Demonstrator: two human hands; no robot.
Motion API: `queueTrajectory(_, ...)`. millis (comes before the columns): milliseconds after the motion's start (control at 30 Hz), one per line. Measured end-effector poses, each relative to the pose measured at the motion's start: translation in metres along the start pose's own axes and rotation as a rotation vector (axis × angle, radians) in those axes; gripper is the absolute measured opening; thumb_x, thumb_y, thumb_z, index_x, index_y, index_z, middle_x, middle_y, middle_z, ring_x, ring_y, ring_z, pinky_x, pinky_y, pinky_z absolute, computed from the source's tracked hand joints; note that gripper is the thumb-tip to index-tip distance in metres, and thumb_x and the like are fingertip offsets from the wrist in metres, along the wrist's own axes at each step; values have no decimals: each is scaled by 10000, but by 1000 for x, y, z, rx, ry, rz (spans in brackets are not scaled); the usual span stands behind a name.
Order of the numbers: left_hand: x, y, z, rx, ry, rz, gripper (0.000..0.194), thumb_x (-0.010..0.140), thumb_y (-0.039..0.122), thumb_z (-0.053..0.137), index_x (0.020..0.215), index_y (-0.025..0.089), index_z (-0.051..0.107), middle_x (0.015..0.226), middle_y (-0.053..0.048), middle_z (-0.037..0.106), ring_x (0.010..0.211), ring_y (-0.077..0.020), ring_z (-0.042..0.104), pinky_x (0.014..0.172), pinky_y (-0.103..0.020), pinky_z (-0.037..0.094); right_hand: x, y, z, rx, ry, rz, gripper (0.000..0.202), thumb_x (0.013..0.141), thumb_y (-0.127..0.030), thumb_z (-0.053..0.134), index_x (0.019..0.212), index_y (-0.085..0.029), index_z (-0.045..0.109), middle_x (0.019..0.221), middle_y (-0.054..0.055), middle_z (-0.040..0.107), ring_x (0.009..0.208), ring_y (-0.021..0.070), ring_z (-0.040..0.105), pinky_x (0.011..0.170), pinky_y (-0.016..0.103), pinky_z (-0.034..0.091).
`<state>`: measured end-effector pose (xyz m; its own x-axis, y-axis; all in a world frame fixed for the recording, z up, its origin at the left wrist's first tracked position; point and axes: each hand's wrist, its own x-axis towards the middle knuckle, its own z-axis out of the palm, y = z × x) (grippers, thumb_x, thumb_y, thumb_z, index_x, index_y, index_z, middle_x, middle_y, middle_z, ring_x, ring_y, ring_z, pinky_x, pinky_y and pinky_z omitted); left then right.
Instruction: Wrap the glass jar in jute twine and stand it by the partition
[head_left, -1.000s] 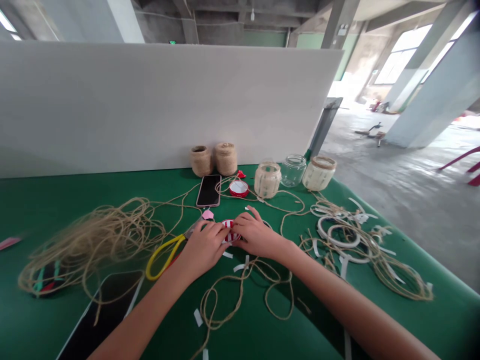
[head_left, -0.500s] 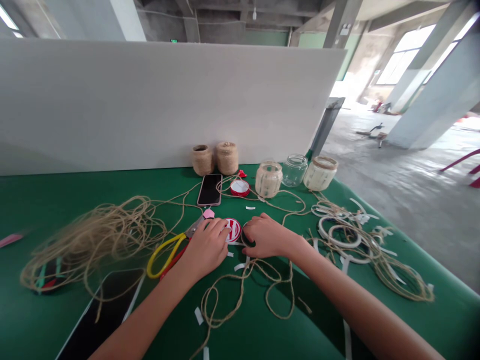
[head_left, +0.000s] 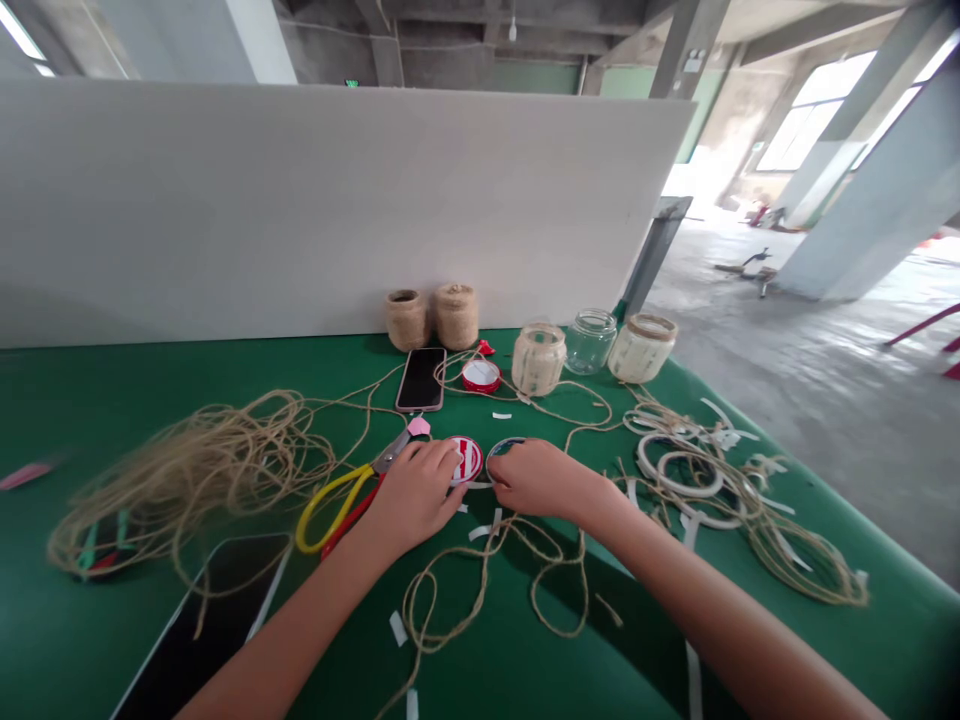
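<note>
My left hand (head_left: 415, 492) rests on the green table (head_left: 90, 385) with its fingertips gripping the near edge of a red and white round disc (head_left: 470, 458). My right hand (head_left: 541, 478) is curled over a small tape roll (head_left: 501, 446) with a dark middle, just right of the disc. A short white strip (head_left: 480, 486) lies between the two hands. Jute twine (head_left: 480, 575) loops across the table under my forearms.
Yellow-handled scissors (head_left: 330, 505) lie left of my left hand. Around them are a big twine tangle (head_left: 187, 465), a phone (head_left: 420, 378), a dark screen (head_left: 199, 635), a red lid (head_left: 480, 375), twine-wrapped jars (head_left: 431, 316), glass jars (head_left: 589, 340), white strip coils (head_left: 686, 470) and a white board (head_left: 300, 200).
My hands have parted. The right hand slid right off the red and white disc with the tape roll, and the disc now shows between the hands.
</note>
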<state>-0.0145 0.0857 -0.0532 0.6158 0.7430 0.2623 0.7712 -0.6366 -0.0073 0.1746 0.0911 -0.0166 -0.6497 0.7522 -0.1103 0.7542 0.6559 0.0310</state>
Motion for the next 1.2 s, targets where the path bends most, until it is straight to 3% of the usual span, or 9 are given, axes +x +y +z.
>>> queueTrajectory(200, 1, 2, 1, 44, 6, -20, 259, 866, 288, 411, 1019, 129, 547, 1157, -123, 582, 1016, -259, 532, 879, -410, 391, -5, -2, -8, 36, -115, 73, 233, 802, -234, 463, 860, -135, 666, 842, 130, 680, 787, 243, 646, 634, 294, 445)
queueTrajectory(400, 0, 3, 2, 53, -13, -9, 260, 859, 265, 410, 1040, 127, 536, 1180, -125, 568, 1049, -256, 518, 910, -414, 368, -9, -3, -13, 49, -147, 178, 373, 800, -469, 515, 848, -130, 663, 816, 138, 667, 819, 253, 636, 653, 301, 458)
queueTrajectory(533, 0, 3, 2, 44, -24, -14, 263, 854, 245, 402, 1049, 125, 531, 1175, -125, 566, 1046, -253, 518, 912, -415, 367, -5, -8, -10, 13, -19, 229, 252, 863, -323, 465, 923, -127, 612, 835, 120, 647, 802, 234, 636, 625, 287, 459)
queueTrajectory(633, 0, 2, 1, 36, -24, -17, 268, 846, 242, 409, 1056, 122, 525, 1162, -126, 571, 1049, -257, 516, 920, -427, 358, 2, -9, -2, -8, 84, 179, 212, 881, -233, 429, 1036, -154, 551, 941, 104, 617, 812, 218, 626, 590, 270, 454)
queueTrajectory(700, 0, 2, 1, 26, -26, -13, 264, 845, 241, 407, 1052, 125, 523, 1155, -121, 572, 1050, -258, 514, 918, -429, 359, 5, -7, 4, -20, 119, 125, 195, 886, -214, 419, 1015, -177, 561, 928, 86, 612, 809, 210, 620, 579, 260, 448)
queueTrajectory(900, 0, 3, 0, 19, -16, -20, 233, 840, 243, 422, 1018, 138, 530, 1156, -110, 570, 1038, -255, 516, 899, -419, 374, 8, -2, 10, -17, 94, 115, 236, 890, -244, 424, 797, -159, 623, 836, 89, 621, 800, 210, 611, 596, 264, 442)
queueTrajectory(1033, 0, 3, 0, 23, -4, -18, 234, 841, 236, 424, 1022, 140, 536, 1166, -111, 572, 1037, -258, 518, 892, -417, 381, 8, -1, 8, -1, 91, 142, 172, 846, -278, 508, 861, -145, 616, 885, 97, 630, 829, 216, 613, 621, 265, 453)
queueTrajectory(1200, 1, 3, 1, 26, -5, -19, 248, 846, 235, 415, 1025, 125, 547, 1162, -123, 576, 1036, -261, 521, 897, -426, 383, 9, 2, 8, 26, 72, 181, 237, 812, -323, 545, 953, -136, 581, 917, 91, 643, 860, 225, 622, 647, 275, 470)
